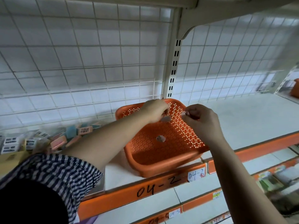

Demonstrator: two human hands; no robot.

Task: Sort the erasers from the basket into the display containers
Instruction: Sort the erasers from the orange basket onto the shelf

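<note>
Left hand [155,112] pinches pink eraser [165,118], right hand [200,120] pinches small eraser [185,113]. Next, best take last eraser [160,139] from basket [161,168], sort into containers [48,139] at 9 o'clock.

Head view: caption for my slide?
Left hand and right hand each hold an eraser over the orange basket; a last eraser lies inside.

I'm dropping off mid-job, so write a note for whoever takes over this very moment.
Left hand: over the orange basket, fingers curled on a small pinkish eraser.
Right hand: over the basket's right side, pinching a second eraser.
Basket: on the shelf marked 04-2, with one loose eraser on its floor.
Display containers: left of the basket, blurred, already holding many erasers.
Done: the basket is nearly emptied.
Left: place both held erasers, then the loose one.
</note>
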